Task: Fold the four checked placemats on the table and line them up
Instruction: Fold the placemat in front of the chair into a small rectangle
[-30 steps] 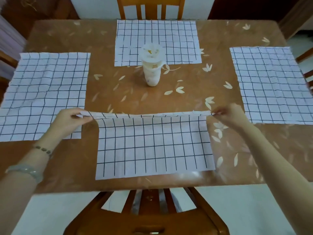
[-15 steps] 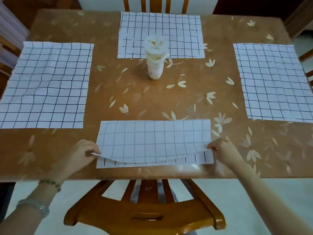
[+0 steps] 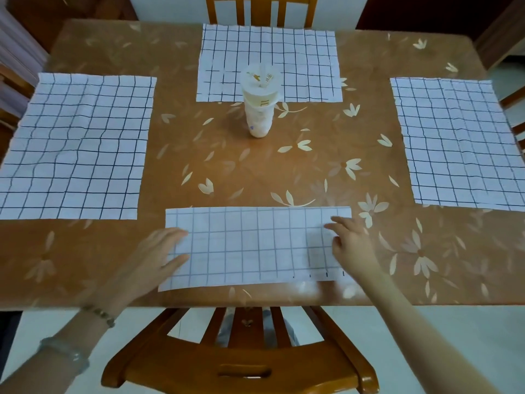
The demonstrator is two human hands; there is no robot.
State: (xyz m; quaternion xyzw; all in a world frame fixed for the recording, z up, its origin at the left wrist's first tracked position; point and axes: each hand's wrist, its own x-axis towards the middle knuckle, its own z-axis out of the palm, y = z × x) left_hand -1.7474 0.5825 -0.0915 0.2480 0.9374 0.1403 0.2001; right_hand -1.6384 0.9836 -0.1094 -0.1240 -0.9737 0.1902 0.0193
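Observation:
The near placemat, white with a dark check, lies folded in half as a wide strip near the table's front edge. My left hand rests flat on its left end with fingers spread. My right hand lies flat on its right end, fingers apart. Three more checked placemats lie unfolded: the left placemat, the far placemat and the right placemat.
A white plastic cup with a lid stands in the middle of the brown flowered table, overlapping the far placemat's near edge. A wooden chair sits below the front edge, another chair at the far side.
Both hands brought the near placemat's far edge toward me and laid it on the near edge, folding it in half. They let go of the corners and now lie flat on it.

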